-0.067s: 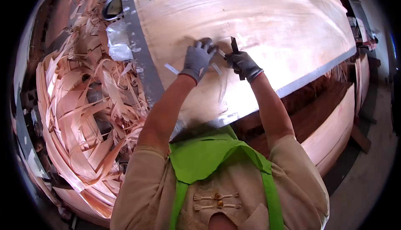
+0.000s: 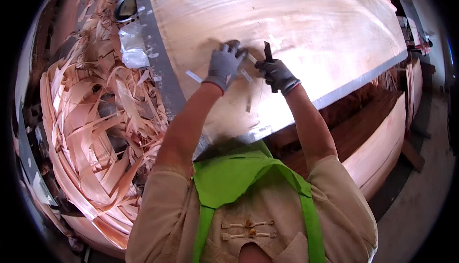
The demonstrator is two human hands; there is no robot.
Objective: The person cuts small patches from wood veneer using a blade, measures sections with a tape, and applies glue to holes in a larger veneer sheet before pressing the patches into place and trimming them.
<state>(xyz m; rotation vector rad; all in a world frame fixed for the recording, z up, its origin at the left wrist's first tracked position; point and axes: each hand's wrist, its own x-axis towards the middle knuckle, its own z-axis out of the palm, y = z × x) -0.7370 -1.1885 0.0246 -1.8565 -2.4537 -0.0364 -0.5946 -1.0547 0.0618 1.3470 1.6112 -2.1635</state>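
A large pale wood veneer sheet covers the tabletop before me. My left hand, in a grey glove, rests on it with fingers spread. Gloved too, my right hand is closed round a dark flat blade that sticks out above and below the fist. A short white strip lies between the left fingertips and the right hand. Other white tape strips are beside the left wrist and between my hands. Farther off, a pale tape cross marks the sheet.
A grey table edge borders the sheet on the left. On that side lie a heap of veneer scraps, a crumpled clear plastic bag and a round metal-rimmed dish. Stacked curved veneer sits below the table at the right.
The view has shifted slightly. Near the table's front edge, the sheet's surface at a small slit looks different, with a darker gap showing. Both hands stay almost in place.
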